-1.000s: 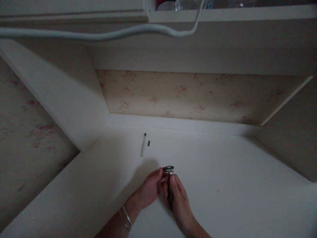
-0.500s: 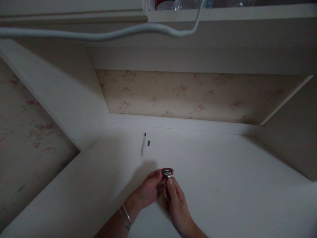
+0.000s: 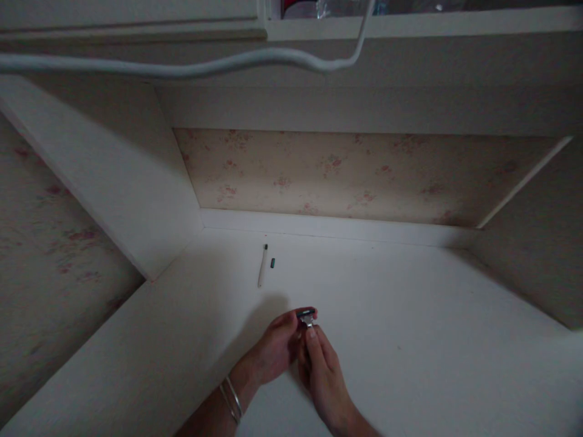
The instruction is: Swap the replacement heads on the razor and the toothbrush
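Note:
A razor (image 3: 309,321) with a dark head and a shiny silver neck is between my two hands, low in the middle of the view. My left hand (image 3: 276,346) closes on its head from the left, fingertips showing at the head's right end. Below the neck, my right hand (image 3: 324,370) grips the handle, thumb on top; most of the handle is hidden in the fingers. Beyond the hands, a pale toothbrush (image 3: 263,267) with a dark head lies on the white tabletop (image 3: 410,303). Beside it is a small dark green block-like piece (image 3: 272,263).
White side panels (image 3: 118,176) flank the surface left and right. A low ledge (image 3: 337,226) runs along the back under flowered wallpaper (image 3: 319,173). Overhead, a white bent tube (image 3: 255,59) crosses in front of a shelf holding clear plastic items (image 3: 337,8).
The view has shifted very slightly. Both hands keep their hold on the razor, whose head sits a touch higher and tilted a little differently.

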A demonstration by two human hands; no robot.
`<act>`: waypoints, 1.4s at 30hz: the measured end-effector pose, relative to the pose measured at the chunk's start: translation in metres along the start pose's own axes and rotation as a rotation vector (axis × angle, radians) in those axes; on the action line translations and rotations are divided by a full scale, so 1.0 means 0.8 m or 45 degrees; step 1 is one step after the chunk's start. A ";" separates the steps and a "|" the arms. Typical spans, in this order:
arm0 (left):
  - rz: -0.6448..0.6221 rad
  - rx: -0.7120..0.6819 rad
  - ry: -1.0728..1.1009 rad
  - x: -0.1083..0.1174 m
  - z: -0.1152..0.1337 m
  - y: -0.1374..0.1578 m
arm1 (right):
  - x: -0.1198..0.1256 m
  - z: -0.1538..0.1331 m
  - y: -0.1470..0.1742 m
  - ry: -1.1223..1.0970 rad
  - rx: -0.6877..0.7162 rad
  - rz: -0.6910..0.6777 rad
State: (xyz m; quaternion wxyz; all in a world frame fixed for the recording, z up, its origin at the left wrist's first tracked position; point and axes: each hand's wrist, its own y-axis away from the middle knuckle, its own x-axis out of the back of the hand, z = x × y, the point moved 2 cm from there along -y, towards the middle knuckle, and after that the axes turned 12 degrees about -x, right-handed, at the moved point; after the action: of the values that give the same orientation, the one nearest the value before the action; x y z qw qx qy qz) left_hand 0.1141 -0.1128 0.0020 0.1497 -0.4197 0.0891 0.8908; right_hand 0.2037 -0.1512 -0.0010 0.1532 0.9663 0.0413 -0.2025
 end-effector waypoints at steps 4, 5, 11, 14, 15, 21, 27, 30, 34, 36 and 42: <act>0.106 -0.107 0.061 0.007 0.005 -0.007 | 0.000 -0.006 0.000 -0.104 -0.029 -0.080; 0.124 -0.144 0.082 0.008 0.006 -0.009 | 0.001 -0.009 0.000 -0.103 -0.027 -0.091; 0.131 -0.220 0.163 0.013 0.011 -0.014 | 0.020 -0.024 -0.004 -0.129 0.110 -0.047; 0.121 -0.208 0.142 0.013 0.010 -0.013 | 0.030 -0.026 -0.010 -0.147 0.100 0.061; 0.122 -0.208 0.135 0.013 0.011 -0.013 | 0.032 -0.028 -0.012 -0.144 0.116 0.085; 0.140 -0.187 0.129 0.010 0.012 -0.012 | 0.039 -0.038 -0.017 -0.097 0.200 0.131; 0.123 -0.195 0.140 0.012 0.008 -0.013 | 0.045 -0.040 -0.024 -0.073 0.199 0.144; 0.116 -0.185 0.139 0.012 0.008 -0.012 | 0.052 -0.041 -0.029 -0.040 0.218 0.205; 0.132 -0.189 0.135 0.009 0.010 -0.012 | 0.068 -0.042 -0.040 0.303 0.222 0.374; 0.131 -0.194 0.129 0.007 0.011 -0.011 | 0.078 -0.042 -0.048 0.522 0.176 0.436; 0.089 -0.225 0.068 0.003 0.011 -0.004 | 0.090 -0.059 -0.077 1.371 0.263 0.645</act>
State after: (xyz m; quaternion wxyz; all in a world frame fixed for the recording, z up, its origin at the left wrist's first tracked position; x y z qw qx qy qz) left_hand 0.1072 -0.1068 0.0053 0.0784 -0.4514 0.0286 0.8884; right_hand 0.2789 -0.0765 -0.0061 0.0597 0.9226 -0.1382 0.3551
